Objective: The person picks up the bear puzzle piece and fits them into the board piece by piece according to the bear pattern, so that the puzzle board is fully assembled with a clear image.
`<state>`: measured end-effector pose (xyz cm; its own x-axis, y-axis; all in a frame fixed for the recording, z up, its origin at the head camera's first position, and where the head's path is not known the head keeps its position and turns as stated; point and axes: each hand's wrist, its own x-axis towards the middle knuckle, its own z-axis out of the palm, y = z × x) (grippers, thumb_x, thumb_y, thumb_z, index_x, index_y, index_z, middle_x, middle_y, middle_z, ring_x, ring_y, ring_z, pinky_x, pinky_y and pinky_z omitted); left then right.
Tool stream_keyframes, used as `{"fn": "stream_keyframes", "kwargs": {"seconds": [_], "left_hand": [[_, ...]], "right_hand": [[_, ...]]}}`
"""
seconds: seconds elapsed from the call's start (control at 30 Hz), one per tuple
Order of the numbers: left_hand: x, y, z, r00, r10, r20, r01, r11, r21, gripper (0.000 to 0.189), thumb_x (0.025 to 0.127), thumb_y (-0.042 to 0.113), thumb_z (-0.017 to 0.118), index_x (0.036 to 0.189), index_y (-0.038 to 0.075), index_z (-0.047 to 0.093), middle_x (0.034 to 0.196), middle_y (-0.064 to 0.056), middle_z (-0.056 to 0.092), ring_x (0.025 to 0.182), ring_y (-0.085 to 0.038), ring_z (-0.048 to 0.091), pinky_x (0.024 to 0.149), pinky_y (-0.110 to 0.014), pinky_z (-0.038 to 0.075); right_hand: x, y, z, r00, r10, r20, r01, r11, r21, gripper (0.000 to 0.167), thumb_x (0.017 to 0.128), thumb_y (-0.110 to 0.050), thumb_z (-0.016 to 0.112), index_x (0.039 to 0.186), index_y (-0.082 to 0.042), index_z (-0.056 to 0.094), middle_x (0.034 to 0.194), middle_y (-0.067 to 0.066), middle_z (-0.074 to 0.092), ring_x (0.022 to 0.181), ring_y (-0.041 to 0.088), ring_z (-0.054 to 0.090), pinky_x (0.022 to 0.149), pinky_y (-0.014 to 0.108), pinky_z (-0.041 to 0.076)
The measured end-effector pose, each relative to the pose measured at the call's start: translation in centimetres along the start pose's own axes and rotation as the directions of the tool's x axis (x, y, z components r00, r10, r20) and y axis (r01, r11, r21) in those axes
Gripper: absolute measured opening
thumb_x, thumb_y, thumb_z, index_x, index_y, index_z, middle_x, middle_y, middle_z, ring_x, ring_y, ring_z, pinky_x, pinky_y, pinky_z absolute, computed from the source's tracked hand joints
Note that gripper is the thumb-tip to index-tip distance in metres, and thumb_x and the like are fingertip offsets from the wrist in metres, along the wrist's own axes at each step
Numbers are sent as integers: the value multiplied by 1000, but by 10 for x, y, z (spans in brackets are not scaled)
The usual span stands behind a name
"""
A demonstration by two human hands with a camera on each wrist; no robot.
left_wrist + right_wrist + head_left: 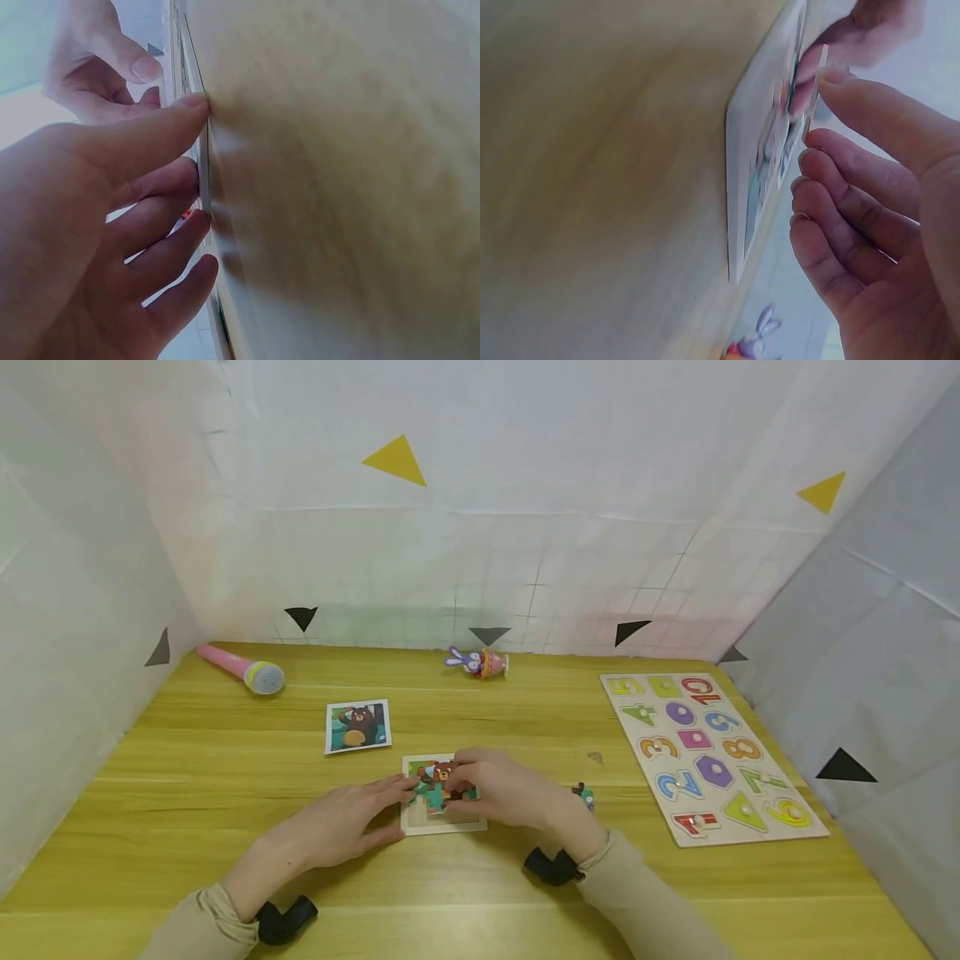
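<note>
A small wooden jigsaw puzzle board (444, 828) with a brown bear picture lies on the table, its upper part filled and bare wood showing along the lower part. My right hand (506, 789) is over its right side and pinches a jigsaw puzzle piece (816, 97) between thumb and fingers, just above the board. The piece stands tilted in the right wrist view. My left hand (345, 821) rests against the board's left edge, thumb and fingertips touching it. Another puzzle piece (583, 795) lies on the table, partly hidden behind my right wrist.
A square bear picture card (358, 727) lies behind the board to the left. Farther back are a pink toy microphone (240, 668) and a purple rabbit toy (478, 662). At right lies a wooden number-and-shape board (720, 760). White sheeting (562, 543) encloses the table.
</note>
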<state>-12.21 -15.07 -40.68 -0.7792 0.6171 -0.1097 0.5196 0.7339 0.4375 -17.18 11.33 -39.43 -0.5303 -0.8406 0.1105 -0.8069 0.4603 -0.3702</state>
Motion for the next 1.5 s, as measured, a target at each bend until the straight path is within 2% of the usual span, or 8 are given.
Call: {"fn": "stream_keyframes", "kwargs": {"seconds": [0.27,0.4,0.57,0.83,1.07,1.2,1.33,1.5], "left_hand": [[0,-1,0,1000,16,1,-16,1000,5,57,100,39,59,151,15,47,156,-15,42,129,-35,56,101,-51,50],[0,-1,0,1000,10,-2,-10,1000,1,61,100,39,60,153,15,43,155,-17,43,126,-34,58,100,-50,51],[0,-1,-1,1000,27,-5,-27,1000,5,62,100,37,61,154,13,41,153,-19,44,122,-33,61,99,-49,52],[-1,0,-3,997,71,-12,-71,997,0,47,101,35,60,143,15,56,155,-14,42,121,-33,62,98,-49,53],[-2,0,-4,996,92,-15,-92,996,-3,41,100,34,61,137,15,62,155,-9,44,132,-33,54,100,-49,51],[-2,-1,-3,996,92,-13,-92,996,-7,37,100,33,62,132,16,65,156,-7,44,134,-32,52,101,-47,51],[-2,0,-2,996,88,-8,-88,996,-1,40,100,33,62,135,14,64,156,-7,43,136,-31,50,101,-48,51],[-2,2,-4,996,85,2,-85,996,15,43,100,33,61,138,12,62,157,-6,42,139,-32,46,103,-49,49]], "right_hand": [[11,-7,10,999,-26,35,29,998,-63,18,92,-31,75,97,-14,76,96,-4,64,84,5,55,77,15,48],[13,-9,11,999,-25,42,28,998,-56,18,91,-30,75,98,-13,76,98,-3,65,86,5,55,79,16,49],[17,-11,14,999,-22,30,23,999,-33,18,92,-29,74,98,-12,75,97,-3,64,83,5,53,75,13,47],[18,-12,17,1000,-1,6,1,999,-41,17,91,-29,75,96,-13,76,96,-3,64,82,4,53,73,13,46],[17,-11,19,1000,-3,-10,3,1000,-5,17,90,-30,76,95,-14,76,96,-4,63,82,3,55,71,11,46],[17,-10,19,1000,13,8,-14,1000,26,18,89,-32,77,96,-15,76,97,-6,63,82,2,55,71,10,45],[16,-10,19,1000,23,17,-24,999,31,17,90,-31,77,96,-15,76,96,-6,62,82,2,55,71,10,45],[16,-11,20,1000,-9,-13,9,999,32,18,88,-30,79,95,-14,79,93,-5,63,80,3,56,69,10,45]]}}
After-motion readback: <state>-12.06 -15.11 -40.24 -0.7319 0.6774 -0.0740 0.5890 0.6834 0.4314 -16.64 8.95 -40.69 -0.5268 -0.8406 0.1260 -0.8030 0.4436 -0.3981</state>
